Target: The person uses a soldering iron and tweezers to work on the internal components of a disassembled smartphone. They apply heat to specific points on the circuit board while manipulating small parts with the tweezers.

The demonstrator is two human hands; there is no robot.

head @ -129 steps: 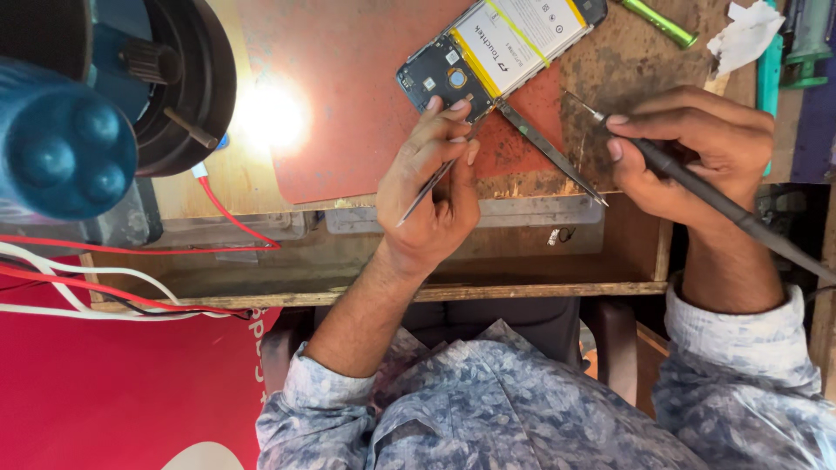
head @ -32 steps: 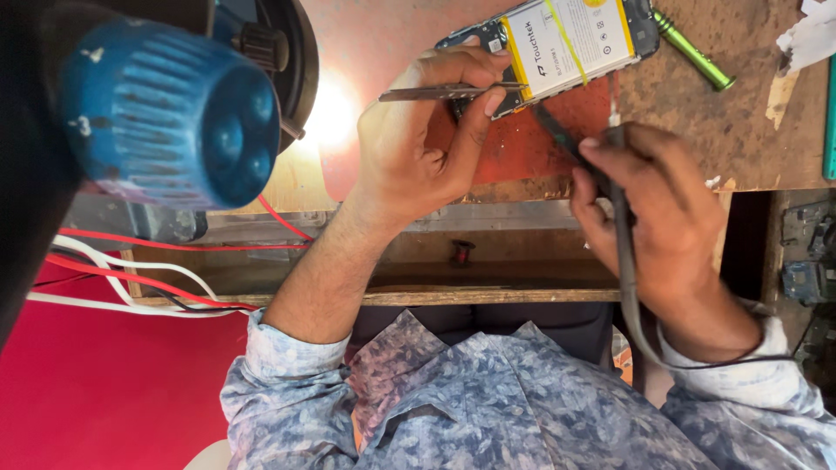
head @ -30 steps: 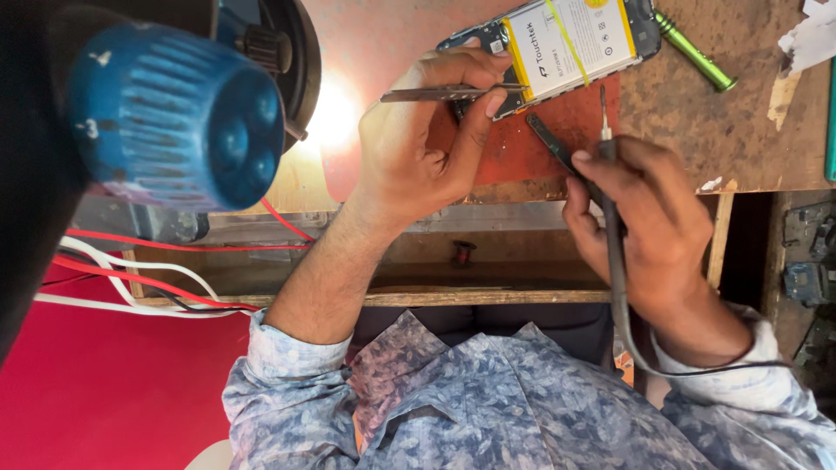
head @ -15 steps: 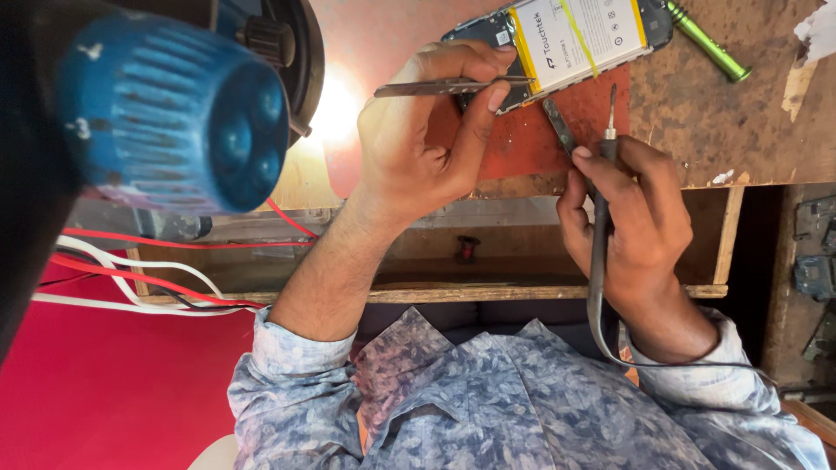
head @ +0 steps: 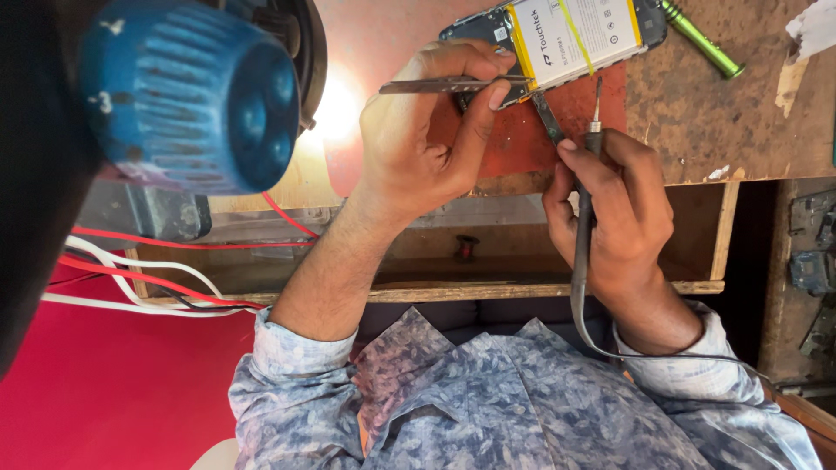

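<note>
1. Left hand (head: pixel 427 139): closed on tweezers (head: pixel 440 85), pinched between thumb and fingers, tips reaching to the lower edge of the phone (head: pixel 557 35).
2. Right hand (head: pixel 623 218): wrapped around a soldering iron (head: pixel 585 200), held upright like a pen, tip pointing up just below the phone (touching or not, cannot tell).
3. Phone: opened, back off, lying at the top of the view on a red mat (head: pixel 522 139); white battery (head: pixel 579 35) with yellow stripes showing inside it.
4. Dark flat strip (head: pixel 549 117) running from under the phone toward the right fingers.
5. Green tool (head: pixel 701 39) lying on the worn bench (head: pixel 740 122), right of the phone.
6. Blue round housing (head: pixel 192 96) filling the upper left, close to the camera (blurred).
7. Red and white wires (head: pixel 139 270) trailing along the left, below the housing.
8. Cord from the iron looping down past the right sleeve (head: pixel 697 374).
</note>
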